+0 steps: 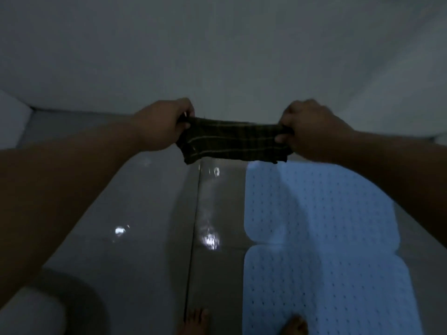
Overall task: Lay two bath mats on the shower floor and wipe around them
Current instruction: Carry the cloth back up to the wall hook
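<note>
Your left hand (167,124) and right hand (312,131) pinch the dark checked cloth (232,143) taut by its ends, apparently readying it for wiping. Both pale mats (321,213) lie end to end on the wet shower floor (150,213) below.

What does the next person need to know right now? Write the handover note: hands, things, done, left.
Left hand and right hand each grip an end of the dark plaid cloth, stretched in the air above the floor.
Far bath mat and near bath mat lie end to end on the right of the shower floor; right foot on the near one.
Done: both mats laid.
Left: wiping; wet glints show left of the mats.
</note>
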